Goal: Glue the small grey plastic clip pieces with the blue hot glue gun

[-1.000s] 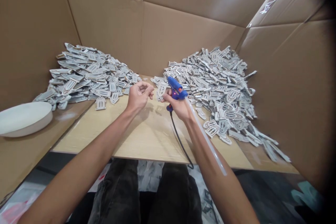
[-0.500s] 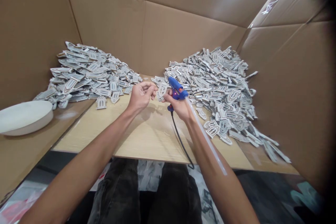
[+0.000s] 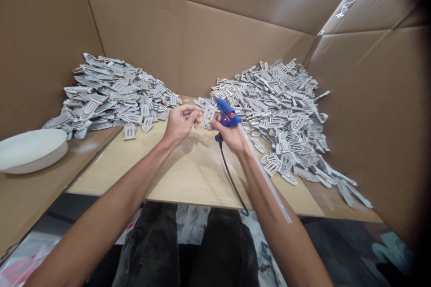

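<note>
My right hand (image 3: 232, 138) is wrapped round a blue hot glue gun (image 3: 226, 111) with a small red light. A long clear glue stick (image 3: 264, 172) runs out of its back along my forearm. The same hand's thumb holds a small white pointed cut-out piece (image 3: 208, 115) with slots beside the gun. Just left of that piece, my left hand (image 3: 181, 122) is closed in a pinch, fingertips close to its edge. Whatever lies between those fingertips is too small to make out. A black cord (image 3: 229, 175) hangs from the gun's handle over the board.
Heaps of similar cut-out pieces lie at the left (image 3: 117, 94) and right (image 3: 276, 103) on a pale wooden board (image 3: 198, 184). A white bowl (image 3: 33, 148) stands at far left. Cardboard walls (image 3: 235, 45) enclose the back and sides.
Almost nothing differs. The white piece has tilted very slightly in my right hand; both hands keep their places.
</note>
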### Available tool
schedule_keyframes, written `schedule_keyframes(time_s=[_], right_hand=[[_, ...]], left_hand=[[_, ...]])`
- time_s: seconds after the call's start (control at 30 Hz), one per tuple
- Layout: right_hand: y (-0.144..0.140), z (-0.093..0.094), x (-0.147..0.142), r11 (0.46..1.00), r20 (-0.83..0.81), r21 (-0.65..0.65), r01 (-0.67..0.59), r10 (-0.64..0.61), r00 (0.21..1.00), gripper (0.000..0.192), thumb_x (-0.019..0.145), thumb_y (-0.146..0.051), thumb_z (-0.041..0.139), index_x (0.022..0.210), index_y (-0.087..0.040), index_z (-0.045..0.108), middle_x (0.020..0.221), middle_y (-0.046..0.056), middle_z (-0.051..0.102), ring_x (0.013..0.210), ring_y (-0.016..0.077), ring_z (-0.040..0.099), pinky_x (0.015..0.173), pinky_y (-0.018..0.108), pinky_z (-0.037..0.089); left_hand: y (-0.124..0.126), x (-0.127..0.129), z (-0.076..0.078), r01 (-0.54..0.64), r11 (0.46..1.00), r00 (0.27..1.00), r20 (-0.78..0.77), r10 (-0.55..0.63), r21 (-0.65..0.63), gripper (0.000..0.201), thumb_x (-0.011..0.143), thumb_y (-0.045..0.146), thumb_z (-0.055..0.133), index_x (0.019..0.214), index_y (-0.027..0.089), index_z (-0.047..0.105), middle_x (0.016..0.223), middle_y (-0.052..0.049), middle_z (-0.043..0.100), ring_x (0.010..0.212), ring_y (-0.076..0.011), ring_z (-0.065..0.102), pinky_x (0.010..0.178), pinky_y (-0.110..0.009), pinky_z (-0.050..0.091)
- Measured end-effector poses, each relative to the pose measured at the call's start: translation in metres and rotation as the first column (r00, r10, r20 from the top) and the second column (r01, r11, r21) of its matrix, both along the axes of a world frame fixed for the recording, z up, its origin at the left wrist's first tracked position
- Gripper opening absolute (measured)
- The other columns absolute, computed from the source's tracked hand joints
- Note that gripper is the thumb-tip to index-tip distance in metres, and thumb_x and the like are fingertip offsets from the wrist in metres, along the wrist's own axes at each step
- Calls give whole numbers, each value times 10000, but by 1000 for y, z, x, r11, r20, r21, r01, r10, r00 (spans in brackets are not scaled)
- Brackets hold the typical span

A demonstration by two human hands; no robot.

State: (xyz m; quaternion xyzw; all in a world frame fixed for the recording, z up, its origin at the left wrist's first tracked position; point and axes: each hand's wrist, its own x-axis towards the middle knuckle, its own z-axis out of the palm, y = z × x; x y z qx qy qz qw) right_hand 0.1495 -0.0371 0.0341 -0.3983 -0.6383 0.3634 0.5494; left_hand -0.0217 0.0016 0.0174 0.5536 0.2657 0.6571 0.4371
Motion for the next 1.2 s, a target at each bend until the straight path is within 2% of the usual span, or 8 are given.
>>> schedule_keyframes(time_s=[0.2,0.43,0.67,0.83,1.0,1.2], right_hand=[[-2,2,-1,999,21,-30,16,-15,1000,464,747,-549,808,723,-253,451,739,-4,602,761,202,700,589,293,505],[-1,1,0,1000,-11,10,2,-1,1000,383,768,-446,782,721,-247,459,750,-19,606,754,179,705,701,310,555],[3,-4,1,999,48,44,9,-11,999,360,810,-442,756,721,-247,467,751,-8,632,743,185,705,620,290,527],[0,-4,-2,999,45,39,-1,-1,999,342,793,-416,778,739,-247,486,759,-11,618,740,191,714,586,282,527],[-2,-3,-3,1000,44,12,17,-17,999,386,777,-484,799,763,-247,495,795,1,620,754,193,706,522,259,500],[1,-5,-2,999,25,31,19,-20,999,408,779,-487,806,757,-245,479,800,-5,618,746,182,701,601,284,540]], left_hand=[[-3,-1,3,-1,1000,1000,-13,1,11,319,794,397,894,872,129,739,760,-69,753,545,-107,624,503,-232,518],[-3,-2,2,-22,1000,999,-48,22,1,406,788,494,896,804,136,707,714,-61,719,538,-115,619,499,-248,512],[-4,0,0,-30,1000,999,-26,30,-7,380,829,490,867,805,163,676,689,-38,686,522,-95,580,451,-212,443],[-5,-2,-2,-17,1000,998,-64,19,26,418,862,562,825,797,176,675,669,-21,646,508,-88,528,457,-224,409],[-1,-5,-5,-65,992,988,-130,79,106,515,895,647,764,700,207,581,597,15,519,523,-100,456,472,-240,353],[-3,-7,-3,-108,984,970,-203,136,145,593,953,704,654,654,224,478,548,27,447,492,-110,378,471,-273,304]])
